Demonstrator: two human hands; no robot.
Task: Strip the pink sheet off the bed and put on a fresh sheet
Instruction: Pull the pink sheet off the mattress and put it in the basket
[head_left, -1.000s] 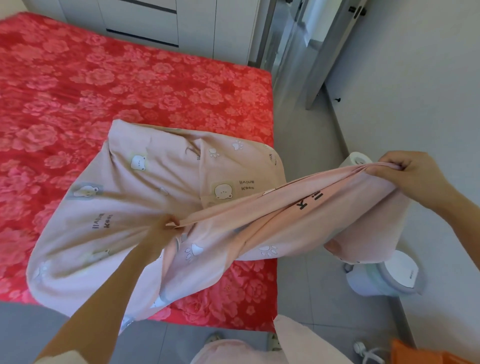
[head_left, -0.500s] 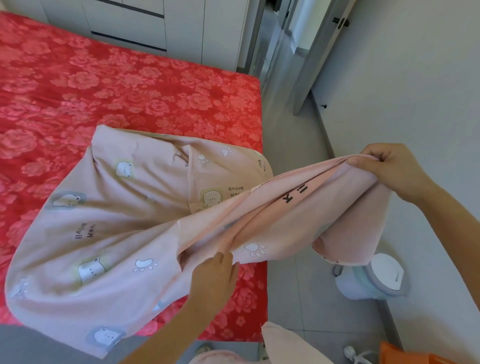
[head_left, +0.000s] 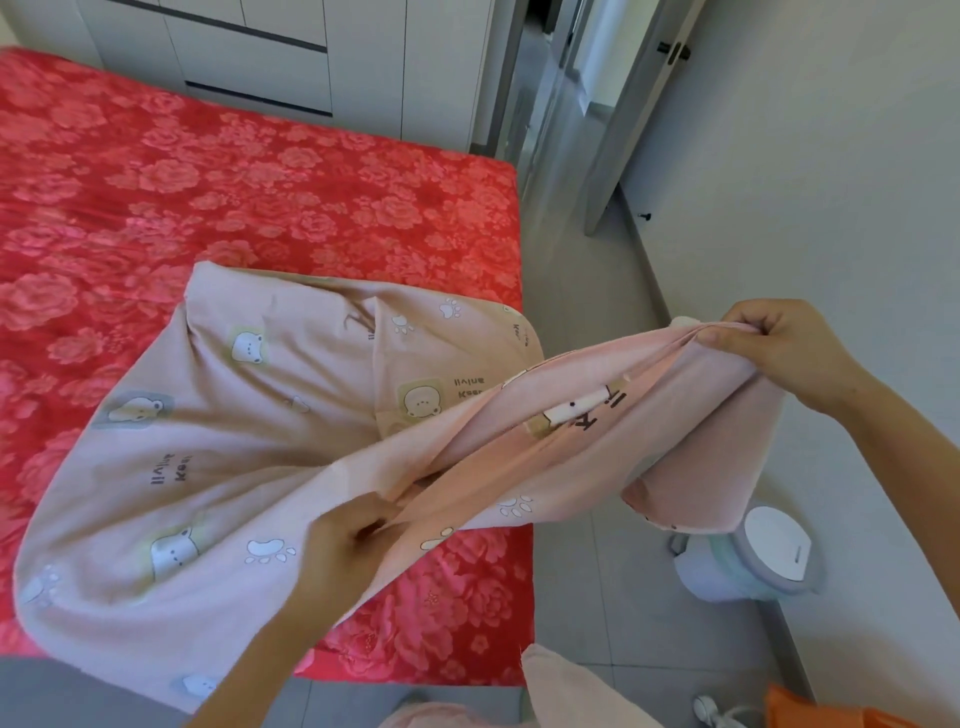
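My left hand (head_left: 348, 551) grips and my right hand (head_left: 779, 348) pinches one hem of the pink sheet (head_left: 249, 452), half draped on the red floral mattress (head_left: 260, 171), hands well apart, so I should hold that edge taut and work along to a corner.

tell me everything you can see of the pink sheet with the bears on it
The pink sheet is thin, soft-looking pale pink cloth printed with white bears, paw prints and dark lettering. Most of it lies rumpled on the near right corner of the red floral mattress. One edge is raised and pulled taut between the left hand, which grips a bunched fold, and the right hand, which pinches it out over the floor.
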